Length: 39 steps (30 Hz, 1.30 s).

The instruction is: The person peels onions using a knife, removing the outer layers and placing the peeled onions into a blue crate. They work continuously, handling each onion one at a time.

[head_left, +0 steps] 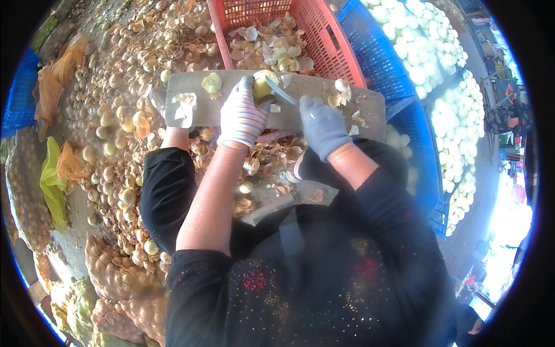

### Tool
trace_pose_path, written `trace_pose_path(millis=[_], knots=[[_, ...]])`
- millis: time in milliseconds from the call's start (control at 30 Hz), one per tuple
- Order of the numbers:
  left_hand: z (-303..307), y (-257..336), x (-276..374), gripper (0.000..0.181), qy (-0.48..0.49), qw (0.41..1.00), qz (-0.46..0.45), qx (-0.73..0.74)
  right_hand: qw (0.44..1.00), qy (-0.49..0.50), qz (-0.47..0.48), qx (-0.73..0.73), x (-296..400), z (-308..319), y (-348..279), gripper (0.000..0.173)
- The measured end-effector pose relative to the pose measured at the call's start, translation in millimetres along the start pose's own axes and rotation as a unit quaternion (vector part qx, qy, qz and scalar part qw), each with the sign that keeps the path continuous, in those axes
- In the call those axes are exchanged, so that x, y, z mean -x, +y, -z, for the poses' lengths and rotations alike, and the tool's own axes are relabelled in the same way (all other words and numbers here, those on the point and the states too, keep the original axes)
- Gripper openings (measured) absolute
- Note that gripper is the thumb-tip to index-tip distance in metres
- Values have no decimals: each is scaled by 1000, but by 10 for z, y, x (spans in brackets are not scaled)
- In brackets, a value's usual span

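My left hand [243,113], in a striped glove with dark fingertips, grips an onion [261,86] at the far edge of a wooden board [197,97]. My right hand [323,123], in a grey glove, is closed around a knife whose handle it hides. The curved knife blade [279,89] points up and left, its tip at the onion's right side; whether it cuts in, I cannot tell. A cut onion piece [212,83] lies left on the board. Papery onion skins [185,108] lie at the board's left, with more skin scraps [340,93] at its right.
A red plastic crate [321,32] holding onion skins stands beyond the board. Blue crates [381,56] on the right hold peeled onions [451,112]. Unpeeled onions [125,195] and skins cover the floor at left, beside mesh sacks [115,269]. Another person [505,119] is at far right.
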<state>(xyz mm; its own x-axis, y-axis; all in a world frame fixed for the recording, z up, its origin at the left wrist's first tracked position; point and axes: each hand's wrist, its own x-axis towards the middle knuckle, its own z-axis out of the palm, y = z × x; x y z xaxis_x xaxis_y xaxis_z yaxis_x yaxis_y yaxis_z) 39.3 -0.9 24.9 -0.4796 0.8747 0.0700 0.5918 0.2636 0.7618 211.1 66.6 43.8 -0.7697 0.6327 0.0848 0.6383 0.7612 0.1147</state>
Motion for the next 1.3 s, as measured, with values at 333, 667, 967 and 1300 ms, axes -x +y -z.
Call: trace_pose_path(millis=[333,667,967,1300], knots=[[-24,31,-65,49,9,998,-20,-56,927,-117,-130,-332,-110,-4,114,24],[3,-68,-21,53,11,998,-54,-30,796,-196,-259,-512,-119,-111,343,15],[-51,-294,163,60,59,989,-132,-29,899,-78,-68,-426,-594,253,269,29],[-9,-455,294,63,41,988,-134,57,801,-156,-198,-544,-873,-384,527,49]])
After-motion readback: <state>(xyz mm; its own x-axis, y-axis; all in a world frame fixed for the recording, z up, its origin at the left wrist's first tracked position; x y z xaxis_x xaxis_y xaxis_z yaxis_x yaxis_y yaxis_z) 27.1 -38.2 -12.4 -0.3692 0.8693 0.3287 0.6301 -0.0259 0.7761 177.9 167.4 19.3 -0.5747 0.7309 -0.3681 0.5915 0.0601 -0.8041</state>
